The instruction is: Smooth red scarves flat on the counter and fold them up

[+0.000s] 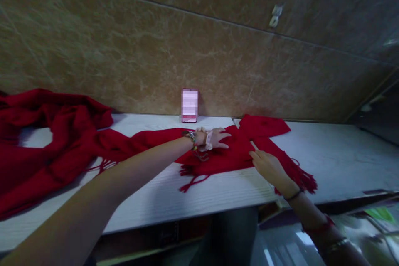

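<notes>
At nine o'clock, on the far left, a big red heap [71, 126] lies in loose loops on the white table [339, 153]; a long red strip [146, 138] runs from it toward three o'clock and meets the flat red scarf [240, 153] in the middle; I cannot tell if it is all one cloth; next, a phone [189, 106] leans on the brown wall [131, 50], between ten and eleven o'clock from the left hand [219, 138]; that hand is spread out on top of the scarf and grips nothing; a short fringe [187, 170] lies at seven o'clock from it; the scarf is right under both hands, and its long way goes from nine o'clock to three o'clock; the right hand [268, 168] is at four o'clock from the left, near but apart, with its fingertips on the red cloth where a tail [286, 162] starts; I cannot tell if they pinch it; a folded flap [264, 126] sits at twelve o'clock from the right hand and points to three o'clock; the tail slants down to four o'clock, and its fringed end [308, 182] points that way too; the right hand is the nearer one to that end.
</notes>
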The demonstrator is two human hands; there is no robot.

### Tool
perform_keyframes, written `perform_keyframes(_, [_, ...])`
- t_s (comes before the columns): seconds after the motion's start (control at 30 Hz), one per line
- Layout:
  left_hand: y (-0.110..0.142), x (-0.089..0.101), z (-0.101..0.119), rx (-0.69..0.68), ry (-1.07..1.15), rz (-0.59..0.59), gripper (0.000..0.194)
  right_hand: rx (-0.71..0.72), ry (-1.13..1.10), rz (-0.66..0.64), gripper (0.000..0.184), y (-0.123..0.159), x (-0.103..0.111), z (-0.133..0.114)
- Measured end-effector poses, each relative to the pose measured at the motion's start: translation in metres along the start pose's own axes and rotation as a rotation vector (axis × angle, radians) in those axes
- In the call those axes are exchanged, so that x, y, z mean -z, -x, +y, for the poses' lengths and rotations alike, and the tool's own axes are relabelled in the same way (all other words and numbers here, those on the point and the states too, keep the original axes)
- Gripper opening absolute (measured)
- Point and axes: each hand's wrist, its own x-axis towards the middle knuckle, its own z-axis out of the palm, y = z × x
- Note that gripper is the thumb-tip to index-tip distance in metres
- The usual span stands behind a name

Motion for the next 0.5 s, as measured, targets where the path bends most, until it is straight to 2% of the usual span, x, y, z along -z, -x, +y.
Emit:
perform_keyframes(0.13, [0.044,-0.011,-0.011,-0.116,-0.142,-0.184,0.062,-0.062,-0.073,-0.015,0.034,0.0,-0.004,-0.003])
perform_keyframes(0.23, [0.071,-0.007,-0.027,-0.13,-0.303,-0.202,0.058,-0.067,-0.121,-0.031,0.034,-0.004,0.001,-0.01])
perform_keyframes(0.33, [0.095,0.008,-0.051,-0.139,-0.314,-0.201,0.05,-0.017,-0.172,-0.027,0.032,-0.015,0.01,-0.032])
perform_keyframes(0.4, [0.113,0.023,-0.071,-0.136,-0.285,-0.223,0.047,0.039,-0.216,-0.02,0.03,-0.026,0.015,-0.055])
perform_keyframes(0.5, [0.146,0.052,-0.095,-0.061,-0.298,-0.241,0.046,0.116,-0.298,-0.02,0.027,-0.047,0.025,-0.089])
